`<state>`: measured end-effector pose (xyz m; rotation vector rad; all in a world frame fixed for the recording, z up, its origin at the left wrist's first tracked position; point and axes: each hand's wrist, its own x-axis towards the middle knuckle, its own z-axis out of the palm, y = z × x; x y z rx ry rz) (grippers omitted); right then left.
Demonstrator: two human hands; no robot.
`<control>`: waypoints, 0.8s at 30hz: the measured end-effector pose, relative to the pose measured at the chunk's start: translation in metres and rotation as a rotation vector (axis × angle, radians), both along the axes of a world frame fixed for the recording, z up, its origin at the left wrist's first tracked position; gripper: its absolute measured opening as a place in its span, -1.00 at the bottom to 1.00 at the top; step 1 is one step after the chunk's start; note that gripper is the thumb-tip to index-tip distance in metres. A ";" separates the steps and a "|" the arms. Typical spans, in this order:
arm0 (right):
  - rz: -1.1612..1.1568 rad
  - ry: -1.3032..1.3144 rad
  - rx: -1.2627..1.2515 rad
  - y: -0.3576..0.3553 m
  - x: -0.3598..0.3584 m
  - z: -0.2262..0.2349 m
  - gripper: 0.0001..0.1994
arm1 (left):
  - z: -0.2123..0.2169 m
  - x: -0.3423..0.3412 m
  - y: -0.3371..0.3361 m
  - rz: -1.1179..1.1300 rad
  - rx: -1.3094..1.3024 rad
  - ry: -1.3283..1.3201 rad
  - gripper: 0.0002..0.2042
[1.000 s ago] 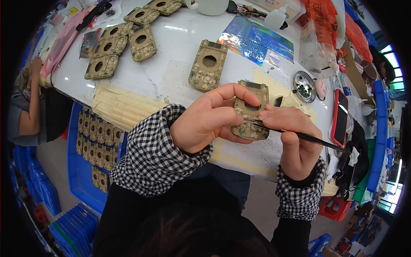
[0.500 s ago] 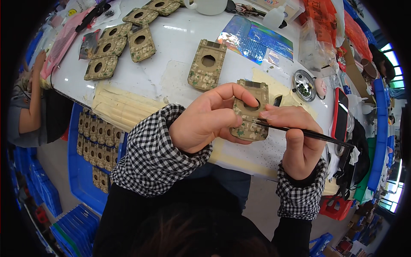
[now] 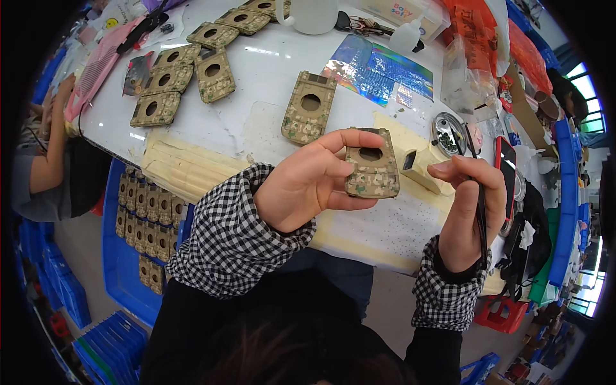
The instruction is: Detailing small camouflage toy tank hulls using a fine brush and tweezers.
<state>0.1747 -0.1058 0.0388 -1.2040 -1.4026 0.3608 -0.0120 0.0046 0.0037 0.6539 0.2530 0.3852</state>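
My left hand (image 3: 295, 183) grips a camouflage toy tank hull (image 3: 373, 181) by its left side, thumb and fingers around the edge. A round hole shows in the hull's upper part. My right hand (image 3: 467, 221) is apart from it, off to the right, with black tweezers (image 3: 482, 224) pinched in the fingers and pointing up. Just beyond those fingertips lies a round metal dish (image 3: 441, 142) with small dark green pieces inside. A second camouflage hull (image 3: 309, 119) lies flat on the table, beyond my left hand.
More hulls (image 3: 156, 109) lie at the far left. A blue crate (image 3: 115, 269) beside the table holds rows of them. A tape-covered block (image 3: 427, 173), a shiny holographic sheet (image 3: 375, 67), a red-edged phone (image 3: 505, 167) and a white mug (image 3: 314, 16) are on the table. A person's arm (image 3: 48, 160) is at left.
My right hand has drawn away from the hull to the right, and the tweezers have swung from lying across it to upright. My left hand still holds the hull, slightly tilted.
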 end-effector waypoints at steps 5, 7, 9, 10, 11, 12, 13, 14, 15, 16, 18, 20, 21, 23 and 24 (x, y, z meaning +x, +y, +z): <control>-0.038 0.025 -0.024 -0.001 0.001 -0.003 -0.82 | -0.005 -0.003 0.002 -0.008 -0.065 -0.098 -0.39; -0.049 0.034 -0.029 -0.001 0.001 -0.002 -0.82 | -0.005 -0.002 0.002 -0.013 -0.067 -0.111 -0.38; -0.072 0.039 -0.040 -0.001 0.000 0.000 -0.83 | -0.004 -0.002 0.002 -0.013 -0.070 -0.112 -0.38; -0.088 0.034 -0.035 -0.002 0.000 0.001 -0.84 | -0.005 -0.001 0.002 -0.013 -0.072 -0.113 -0.38; -0.105 0.029 -0.030 -0.004 0.001 0.002 -0.84 | -0.005 -0.001 0.002 -0.011 -0.073 -0.113 -0.38; -0.125 0.021 -0.024 -0.005 0.002 0.003 -0.85 | -0.007 -0.001 0.003 -0.012 -0.074 -0.115 -0.38; -0.162 -0.027 -0.004 -0.007 0.006 0.005 -0.85 | -0.007 -0.002 0.003 -0.013 -0.075 -0.118 -0.38; -0.199 -0.075 0.015 -0.009 0.010 0.007 -0.85 | -0.007 -0.002 0.003 -0.011 -0.087 -0.124 -0.38; -0.240 -0.125 0.033 -0.011 0.014 0.010 -0.86 | -0.006 -0.002 0.003 -0.013 -0.101 -0.132 -0.38; -0.261 -0.078 0.087 -0.011 0.014 0.011 -0.87 | -0.005 -0.001 0.002 -0.016 -0.115 -0.139 -0.38; -0.333 -0.143 0.074 -0.015 0.022 0.015 -0.87 | -0.004 -0.001 0.002 -0.020 -0.092 -0.131 -0.38; -0.398 -0.285 0.046 -0.016 0.031 0.018 -0.88 | -0.004 -0.002 0.002 -0.016 -0.069 -0.122 -0.38; -0.430 -0.396 0.021 -0.017 0.036 0.020 -0.88 | -0.004 -0.002 0.001 -0.012 -0.057 -0.108 -0.39; -0.468 -0.557 -0.096 -0.017 0.037 0.023 -0.91 | -0.001 -0.002 0.000 -0.004 -0.032 -0.081 -0.39; -0.472 -0.661 -0.102 -0.017 0.041 0.021 -0.89 | -0.002 -0.003 0.000 -0.006 -0.049 -0.087 -0.40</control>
